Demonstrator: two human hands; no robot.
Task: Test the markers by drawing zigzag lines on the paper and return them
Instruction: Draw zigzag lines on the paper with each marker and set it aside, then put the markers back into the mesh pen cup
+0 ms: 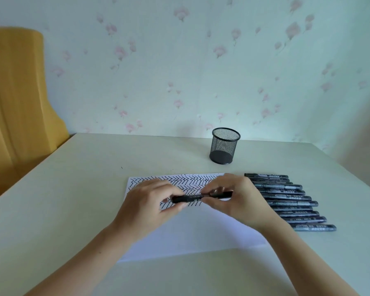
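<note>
A black marker (192,197) lies level above the white paper (192,236), held at both ends. My left hand (150,204) pinches its left end, and my right hand (237,199) grips its right end. The paper's far part is filled with rows of black zigzag lines (175,181). Whether the cap is on or off is hidden by my fingers. Several black markers (291,202) lie side by side in a row just right of the paper.
A black mesh pen cup (225,146) stands with nothing in it beyond the paper, near the wall. The pale table (73,189) ends at a flowered wall. A yellow chair back (19,99) stands off the table's left side.
</note>
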